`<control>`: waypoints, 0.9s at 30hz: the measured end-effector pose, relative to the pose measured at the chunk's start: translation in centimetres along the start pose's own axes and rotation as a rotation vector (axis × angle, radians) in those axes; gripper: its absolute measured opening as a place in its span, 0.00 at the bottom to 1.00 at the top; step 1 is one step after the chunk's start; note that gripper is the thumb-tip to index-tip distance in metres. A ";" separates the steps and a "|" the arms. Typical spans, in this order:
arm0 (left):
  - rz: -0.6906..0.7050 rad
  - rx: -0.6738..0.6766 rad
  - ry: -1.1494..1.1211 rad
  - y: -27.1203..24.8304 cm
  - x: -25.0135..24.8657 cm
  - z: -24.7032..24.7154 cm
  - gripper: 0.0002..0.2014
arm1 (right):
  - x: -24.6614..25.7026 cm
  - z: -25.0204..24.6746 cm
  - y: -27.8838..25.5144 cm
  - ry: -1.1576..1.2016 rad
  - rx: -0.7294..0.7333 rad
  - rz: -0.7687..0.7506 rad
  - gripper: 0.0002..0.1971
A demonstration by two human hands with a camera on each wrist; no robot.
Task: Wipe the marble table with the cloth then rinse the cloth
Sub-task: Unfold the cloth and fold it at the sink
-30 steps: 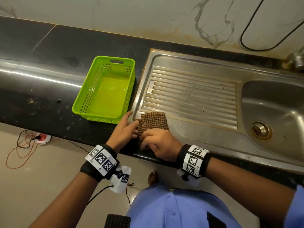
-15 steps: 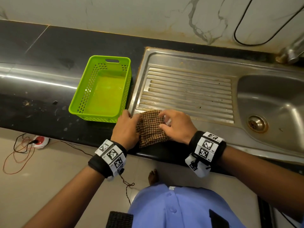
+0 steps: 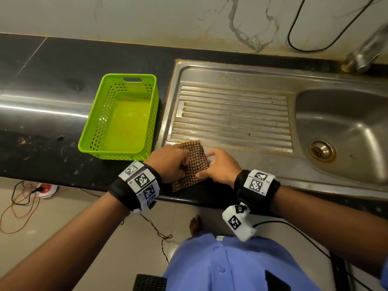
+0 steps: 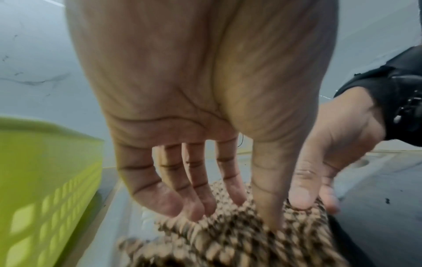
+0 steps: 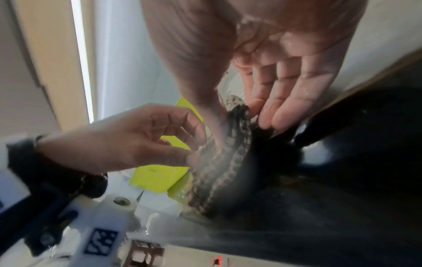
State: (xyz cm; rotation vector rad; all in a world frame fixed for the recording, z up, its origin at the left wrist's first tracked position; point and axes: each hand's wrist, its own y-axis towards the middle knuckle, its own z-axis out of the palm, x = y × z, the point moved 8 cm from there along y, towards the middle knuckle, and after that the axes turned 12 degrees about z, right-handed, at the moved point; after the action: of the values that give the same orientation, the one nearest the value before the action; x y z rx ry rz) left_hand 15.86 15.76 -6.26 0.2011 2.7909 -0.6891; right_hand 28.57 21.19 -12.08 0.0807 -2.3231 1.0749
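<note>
Head view: I see the cloth [image 3: 194,162] lying folded at the front edge of the sink's draining board [image 3: 231,114], overhanging the dark desk [image 3: 52,148]. Left hand [image 3: 168,164] and right hand [image 3: 222,168] each pinch a side of it (thumbs on top). Green basket [image 3: 98,131] just left.
</note>
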 end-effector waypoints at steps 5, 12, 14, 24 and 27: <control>0.156 -0.045 0.127 2.2 -1.1 -3.4 0.37 | 0.5 0.2 -0.7 0.393 0.129 0.015 0.28; 0.190 0.053 0.097 3.5 -0.6 -4.1 0.27 | 3.9 -3.4 -2.3 0.298 0.118 -0.343 0.25; 0.197 -0.027 -0.023 2.9 -0.3 -5.1 0.20 | 4.2 -5.5 -2.2 0.367 0.122 -0.386 0.23; 0.327 -0.112 -0.994 3.1 -4.9 -7.2 0.09 | 0.8 -12.9 -4.3 0.494 0.170 -0.455 0.08; 0.358 -0.132 -1.097 3.7 -7.5 -7.3 0.09 | -2.4 -13.6 -5.1 0.696 0.181 -0.403 0.11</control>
State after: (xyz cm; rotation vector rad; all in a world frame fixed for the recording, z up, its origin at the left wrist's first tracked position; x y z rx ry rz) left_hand 22.14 21.95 0.47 0.2025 1.6787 -0.3461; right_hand 38.48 27.07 -2.83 0.1987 -1.5057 0.9134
